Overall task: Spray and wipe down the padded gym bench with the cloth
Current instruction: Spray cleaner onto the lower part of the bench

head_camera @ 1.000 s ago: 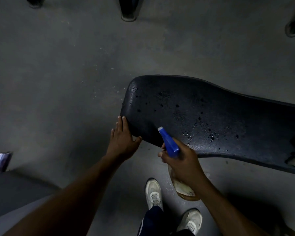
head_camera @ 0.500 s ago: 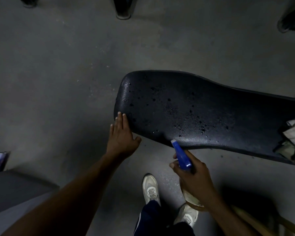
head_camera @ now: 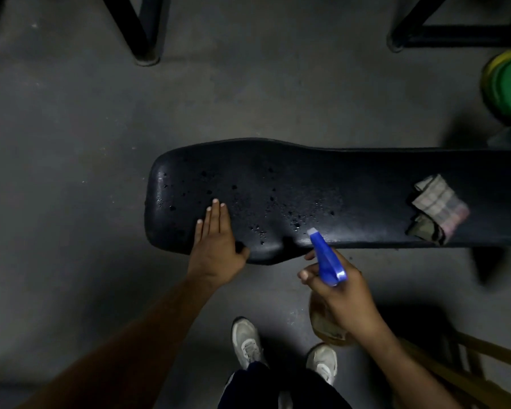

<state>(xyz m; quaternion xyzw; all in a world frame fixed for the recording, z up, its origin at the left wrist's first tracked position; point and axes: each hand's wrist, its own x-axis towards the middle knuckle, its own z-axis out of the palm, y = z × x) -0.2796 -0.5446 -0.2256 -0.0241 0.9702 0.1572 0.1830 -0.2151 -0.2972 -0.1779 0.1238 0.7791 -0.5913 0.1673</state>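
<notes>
A black padded gym bench (head_camera: 351, 184) runs across the middle of the view, its rounded wider end at the left and its narrower length reaching off the right edge, seen from above over a grey concrete floor (head_camera: 71, 143). Spray droplets (head_camera: 295, 222) bead across the left half of the pad. A folded checked cloth (head_camera: 437, 208) lies on the pad toward the right, well apart from both hands. The left hand (head_camera: 216, 246) rests flat on the wet left end, fingers straight and close together, thumb hooked over the near edge. The right hand (head_camera: 342, 296) hangs just in front of the bench's near edge, fingers curled around the neck of a spray bottle (head_camera: 326, 258); its blue trigger head and white nozzle point at the pad, and the clear body hangs below the hand. Two white sneakers (head_camera: 247, 340) stand on the floor below. Black metal frame legs (head_camera: 142, 33) stand at the top, and green and yellow weight plates (head_camera: 508, 84) sit at the right edge.
</notes>
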